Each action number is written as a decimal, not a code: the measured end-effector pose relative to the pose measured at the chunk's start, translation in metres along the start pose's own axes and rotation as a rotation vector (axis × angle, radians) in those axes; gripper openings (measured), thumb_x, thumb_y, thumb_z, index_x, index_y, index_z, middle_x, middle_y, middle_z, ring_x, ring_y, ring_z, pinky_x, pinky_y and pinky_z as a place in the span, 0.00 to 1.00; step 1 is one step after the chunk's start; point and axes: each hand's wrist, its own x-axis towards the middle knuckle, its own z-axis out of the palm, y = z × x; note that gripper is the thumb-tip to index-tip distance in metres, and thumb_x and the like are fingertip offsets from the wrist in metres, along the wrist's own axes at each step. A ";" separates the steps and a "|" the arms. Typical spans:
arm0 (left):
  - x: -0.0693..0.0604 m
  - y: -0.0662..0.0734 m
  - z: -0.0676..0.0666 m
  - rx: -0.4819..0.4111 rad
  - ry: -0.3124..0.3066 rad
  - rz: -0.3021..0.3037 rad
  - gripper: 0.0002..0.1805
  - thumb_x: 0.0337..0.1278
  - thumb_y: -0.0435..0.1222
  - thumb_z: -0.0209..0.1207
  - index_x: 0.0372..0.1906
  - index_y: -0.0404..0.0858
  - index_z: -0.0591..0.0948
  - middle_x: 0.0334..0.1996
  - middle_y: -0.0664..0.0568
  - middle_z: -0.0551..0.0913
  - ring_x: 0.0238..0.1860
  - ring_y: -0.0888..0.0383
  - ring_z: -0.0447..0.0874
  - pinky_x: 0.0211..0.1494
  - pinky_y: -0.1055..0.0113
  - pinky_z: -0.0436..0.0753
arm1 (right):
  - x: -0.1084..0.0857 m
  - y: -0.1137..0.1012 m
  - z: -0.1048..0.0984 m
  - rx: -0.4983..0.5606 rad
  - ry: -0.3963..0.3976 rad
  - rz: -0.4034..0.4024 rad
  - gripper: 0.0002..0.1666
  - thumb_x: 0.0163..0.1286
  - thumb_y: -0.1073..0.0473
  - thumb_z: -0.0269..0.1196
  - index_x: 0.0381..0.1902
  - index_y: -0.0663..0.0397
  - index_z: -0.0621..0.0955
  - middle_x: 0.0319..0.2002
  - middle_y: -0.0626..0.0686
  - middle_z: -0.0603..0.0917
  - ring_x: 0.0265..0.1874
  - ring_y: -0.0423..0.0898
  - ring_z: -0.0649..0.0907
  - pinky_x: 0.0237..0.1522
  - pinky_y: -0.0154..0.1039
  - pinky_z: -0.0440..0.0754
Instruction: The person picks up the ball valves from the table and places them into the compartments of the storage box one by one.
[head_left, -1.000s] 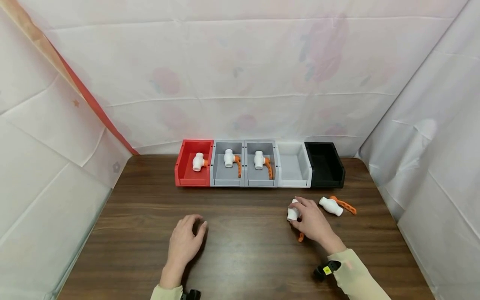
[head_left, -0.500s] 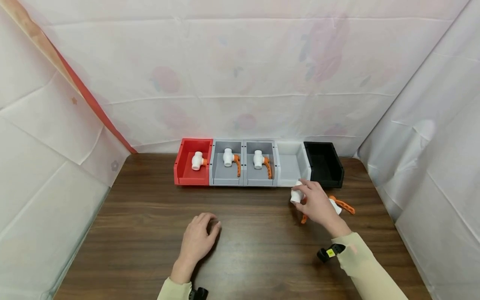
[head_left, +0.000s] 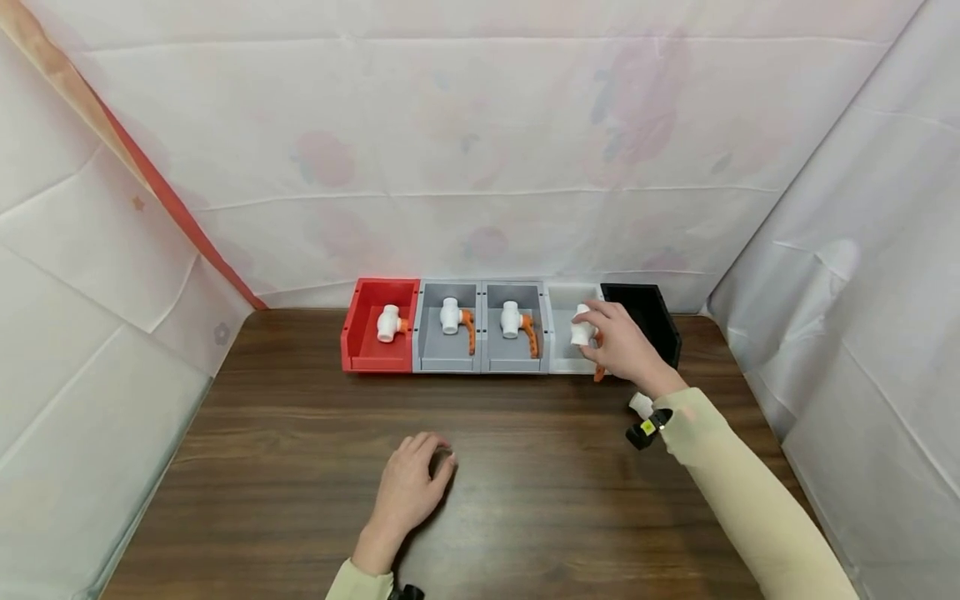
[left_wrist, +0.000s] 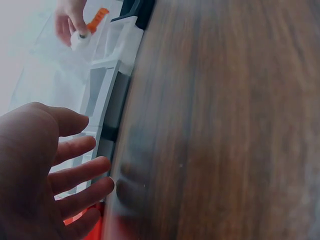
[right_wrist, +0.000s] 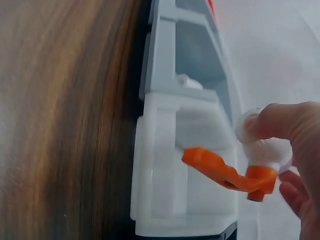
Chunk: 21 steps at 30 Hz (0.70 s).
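Observation:
My right hand (head_left: 621, 340) pinches a white ball valve (head_left: 581, 326) with an orange lever handle (right_wrist: 220, 170), held over the white bin (right_wrist: 162, 175). In the right wrist view the thumb presses one end of the valve body. My left hand (head_left: 411, 482) rests near the middle of the table with loosely bent fingers, and nothing shows in it in the left wrist view. Similar valves lie singly in the red bin (head_left: 378, 364), the left grey bin (head_left: 447, 365) and the right grey bin (head_left: 516, 365).
Another white valve (head_left: 641, 405) lies on the wooden table (head_left: 300, 467), partly hidden by the right wrist. A black bin (head_left: 637, 295) ends the row on the right. White curtains (head_left: 480, 125) hang behind and beside the table.
The right hand has lifted the valve off the table and carried it away from me, over the white bin. The left hand has shifted slightly to the right.

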 end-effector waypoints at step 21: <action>-0.004 -0.031 -0.023 0.049 0.087 -0.094 0.08 0.58 0.39 0.68 0.40 0.42 0.84 0.41 0.51 0.84 0.43 0.49 0.80 0.46 0.50 0.78 | 0.053 0.042 0.037 -0.126 -0.167 -0.018 0.22 0.62 0.67 0.70 0.53 0.58 0.77 0.68 0.66 0.65 0.68 0.63 0.64 0.63 0.57 0.69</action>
